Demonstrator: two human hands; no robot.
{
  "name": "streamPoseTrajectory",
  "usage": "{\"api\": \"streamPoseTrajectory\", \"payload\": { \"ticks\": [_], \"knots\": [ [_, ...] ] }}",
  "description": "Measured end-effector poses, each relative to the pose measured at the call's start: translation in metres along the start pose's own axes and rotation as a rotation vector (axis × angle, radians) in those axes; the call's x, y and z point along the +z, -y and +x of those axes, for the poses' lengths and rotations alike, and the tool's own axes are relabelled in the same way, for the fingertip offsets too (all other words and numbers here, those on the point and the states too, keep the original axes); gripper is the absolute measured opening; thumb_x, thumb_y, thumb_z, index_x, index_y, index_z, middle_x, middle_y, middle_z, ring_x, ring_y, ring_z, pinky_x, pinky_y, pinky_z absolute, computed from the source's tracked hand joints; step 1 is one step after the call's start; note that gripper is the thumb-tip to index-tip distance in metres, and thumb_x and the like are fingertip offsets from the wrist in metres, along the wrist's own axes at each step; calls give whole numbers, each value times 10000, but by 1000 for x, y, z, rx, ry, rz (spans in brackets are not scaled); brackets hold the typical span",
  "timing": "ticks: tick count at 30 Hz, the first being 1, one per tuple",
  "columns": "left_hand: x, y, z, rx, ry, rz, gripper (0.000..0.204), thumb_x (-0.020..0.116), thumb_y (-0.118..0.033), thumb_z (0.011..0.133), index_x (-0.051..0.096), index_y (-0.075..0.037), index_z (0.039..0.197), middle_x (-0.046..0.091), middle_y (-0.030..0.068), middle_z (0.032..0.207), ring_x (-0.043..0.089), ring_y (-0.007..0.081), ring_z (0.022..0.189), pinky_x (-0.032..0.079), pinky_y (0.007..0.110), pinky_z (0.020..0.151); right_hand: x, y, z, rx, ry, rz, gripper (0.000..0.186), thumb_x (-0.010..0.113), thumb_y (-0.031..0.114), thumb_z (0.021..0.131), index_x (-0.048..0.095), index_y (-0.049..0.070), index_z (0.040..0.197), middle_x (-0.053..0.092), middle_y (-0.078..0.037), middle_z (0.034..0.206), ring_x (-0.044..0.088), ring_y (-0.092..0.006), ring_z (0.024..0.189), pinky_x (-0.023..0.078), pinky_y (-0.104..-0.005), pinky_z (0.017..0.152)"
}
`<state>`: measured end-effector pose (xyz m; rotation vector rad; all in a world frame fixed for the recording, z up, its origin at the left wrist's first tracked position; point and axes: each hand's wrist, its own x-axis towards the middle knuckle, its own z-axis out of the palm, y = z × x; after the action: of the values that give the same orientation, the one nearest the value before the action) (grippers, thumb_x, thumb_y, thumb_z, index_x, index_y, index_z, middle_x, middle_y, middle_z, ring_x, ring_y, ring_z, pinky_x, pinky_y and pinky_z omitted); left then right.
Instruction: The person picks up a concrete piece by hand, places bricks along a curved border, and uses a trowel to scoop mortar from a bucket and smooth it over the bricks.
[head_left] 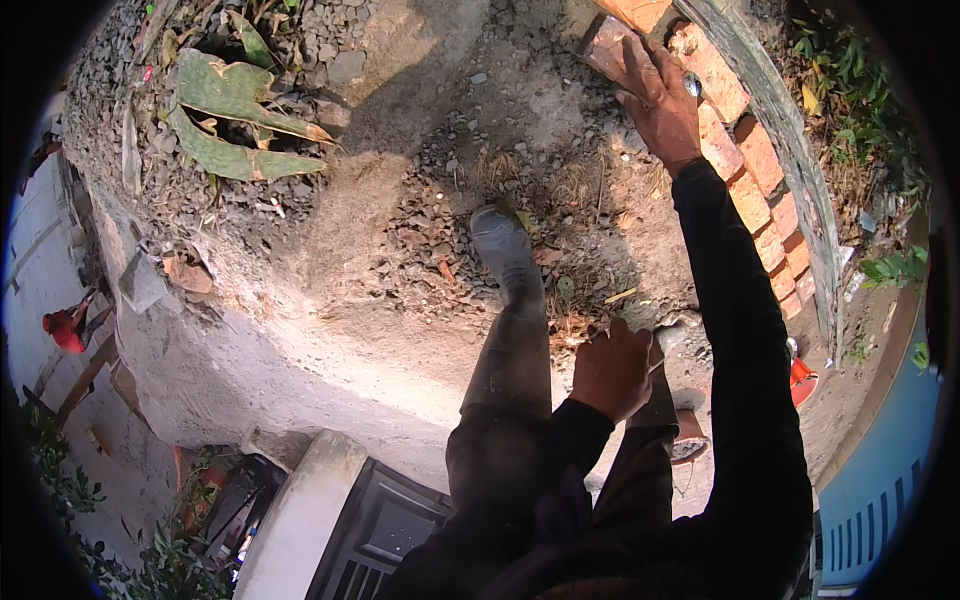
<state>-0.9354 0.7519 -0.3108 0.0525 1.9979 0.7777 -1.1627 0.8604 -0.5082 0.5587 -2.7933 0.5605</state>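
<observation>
"At the far end of the brick row, what was the right hand (662, 112) doing?"

"It clasped one reddish brick (608, 48), fingers spread over the top and thumb by the near edge. I couldn't tell whether that brick rested on the ground (560, 110) or was raised."

"And the left hand (612, 372)?"

"Curled, knuckles up, in front of the person's legs. Whether it held anything, I couldn't tell."

"How many other bricks (720, 142) were there?"

"At least eight, orange and rough-faced, blocky, some side by side. They ran along a long, grey, weathered strip (795, 140), its surface streaked and coarse."

"What was the ground like?"

"Gritty: packed earth, loose angular gravel and dry leaf scraps. One dusty grey boot (500, 245) stood plainly on it, toe outward."

"Any plants?"

"To the left, at least three broad, pointed green leaves (225, 88), smooth, with torn, browned edges."

"Anything further off?"

"One person in red (68, 326) at the far left, below the rough, pale concrete side (230, 370). At the lower edge there was one dark panelled door (385, 530), and at the right one blue wall (885, 480) with a line of upright slots."
</observation>
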Motion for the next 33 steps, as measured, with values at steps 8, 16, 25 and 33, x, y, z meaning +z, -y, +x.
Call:
{"api": "streamPoseTrajectory", "payload": {
  "ticks": [8, 16, 25, 33],
  "knots": [
    [-45, 23, 19, 113, -543, -1833, 463, 609, -237, 880, 460, -44, 1274, 542, 83, 1232, 534, 264, 1147, 446, 426, 938, -160, 82, -81, 1009, 407, 1763, 537, 576, 295, 924, 425, 28, 1364, 532, -118, 1290, 546, -223, 1094, 462, -343, 914],
    [-56, 28, 17, 124, -406, -2245, 445, 572, -200, 898, 422, -86, 1301, 520, 78, 1260, 485, 247, 1201, 432, 454, 963, -168, 107, -67, 848, 565, 1531, 804, 752, 117, 729, 331, 66, 1413, 433, -104, 1377, 470, -205, 1181, 475, -306, 866],
    [-52, 30, 24, 143, -508, -2071, 460, 543, -276, 914, 423, -40, 1291, 523, 91, 1250, 526, 260, 1149, 431, 453, 957, -160, 138, -31, -35, 416, 736, 844, 843, 213, 543, 475, 32, 1281, 493, -166, 1287, 478, -353, 1208, 507, -408, 883],
    [-62, 35, 13, -286, -680, -2203, 383, 581, -388, 891, 497, -131, 1162, 567, 57, 1179, 566, 235, 1080, 437, 489, 887, -85, 135, 10, 549, 45, 1093, 764, 812, 262, 680, 451, -72, 1264, 527, -175, 1205, 548, -219, 1105, 462, -322, 912]
  ]
}}
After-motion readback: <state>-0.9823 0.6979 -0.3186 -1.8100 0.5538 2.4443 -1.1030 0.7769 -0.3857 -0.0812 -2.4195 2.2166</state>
